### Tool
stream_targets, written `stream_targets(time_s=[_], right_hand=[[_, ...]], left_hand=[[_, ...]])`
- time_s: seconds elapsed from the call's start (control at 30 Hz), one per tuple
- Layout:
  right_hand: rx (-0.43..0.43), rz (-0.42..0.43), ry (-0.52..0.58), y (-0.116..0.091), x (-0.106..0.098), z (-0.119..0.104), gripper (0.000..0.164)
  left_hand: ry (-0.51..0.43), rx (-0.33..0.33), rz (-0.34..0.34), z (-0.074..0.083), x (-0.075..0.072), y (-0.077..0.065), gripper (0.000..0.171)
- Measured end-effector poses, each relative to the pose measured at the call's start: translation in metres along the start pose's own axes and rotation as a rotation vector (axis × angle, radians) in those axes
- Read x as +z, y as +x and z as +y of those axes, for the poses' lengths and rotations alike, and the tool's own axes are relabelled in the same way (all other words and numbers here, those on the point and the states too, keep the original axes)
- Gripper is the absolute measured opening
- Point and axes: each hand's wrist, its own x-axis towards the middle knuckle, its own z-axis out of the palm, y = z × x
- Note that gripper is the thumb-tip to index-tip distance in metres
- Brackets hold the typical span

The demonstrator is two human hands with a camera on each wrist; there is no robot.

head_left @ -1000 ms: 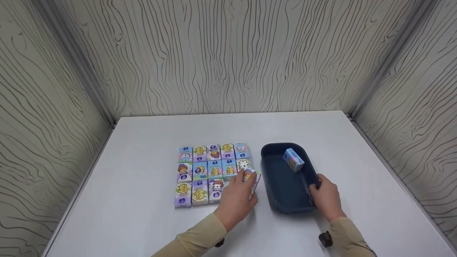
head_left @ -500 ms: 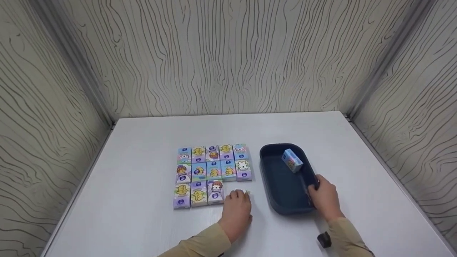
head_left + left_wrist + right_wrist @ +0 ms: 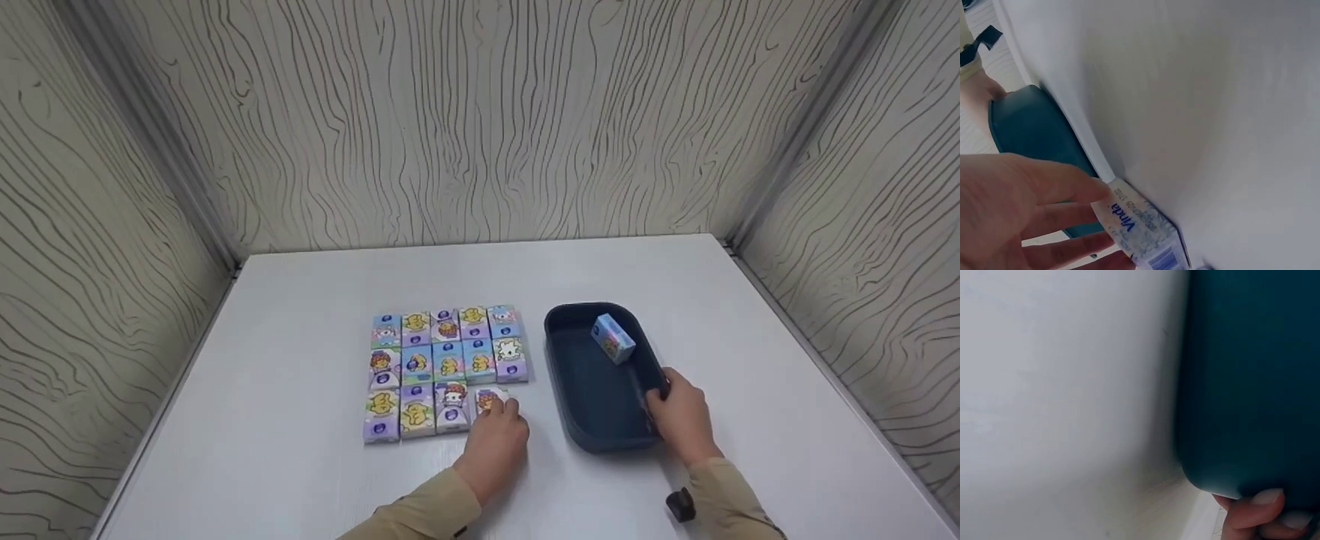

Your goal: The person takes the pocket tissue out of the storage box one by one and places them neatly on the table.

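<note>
My left hand (image 3: 496, 444) holds a small tissue pack (image 3: 489, 397) at the front row of packs on the table, just right of a white-and-purple pack (image 3: 451, 407). In the left wrist view, its fingertips touch the end of this tissue pack (image 3: 1143, 228), marked "Vinda". A thin gap separates it from its left neighbour. My right hand (image 3: 684, 416) grips the right rim of a dark blue plastic bin (image 3: 600, 405). Inside, one blue tissue pack (image 3: 613, 339) leans at the far right. In the right wrist view, curled fingers (image 3: 1255, 512) show under the bin's edge.
Several colourful tissue packs (image 3: 448, 361) lie in close rows left of the bin. The white table (image 3: 300, 360) is bounded by wood-patterned panels (image 3: 480, 127) at the back and sides. A small black object (image 3: 681, 505) is at the right sleeve.
My left hand has brought the tissue pack from beside the bin down and left to the front row, then slightly further in. The right hand stays on the bin.
</note>
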Motion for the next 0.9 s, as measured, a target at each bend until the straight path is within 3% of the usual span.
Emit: stream_targets(time_s=[0.27,0.63,0.9], right_hand=[[0.006,0.001,0.005,-0.001,-0.0005,-0.001,0.04],[0.01,-0.012,0.014,-0.0004,0.0002,0.0001,0.042],[0.006,-0.002,-0.015,-0.0014,0.0006,-0.0007,0.044]], left_hand=[[-0.001,-0.053,-0.006,-0.0066,0.0026,0.0033,0.005],[-0.044,-0.068,-0.025,-0.0088,0.0038,0.006,0.005],[0.01,-0.081,0.133,-0.0088,0.0009,0.0086,0.007]])
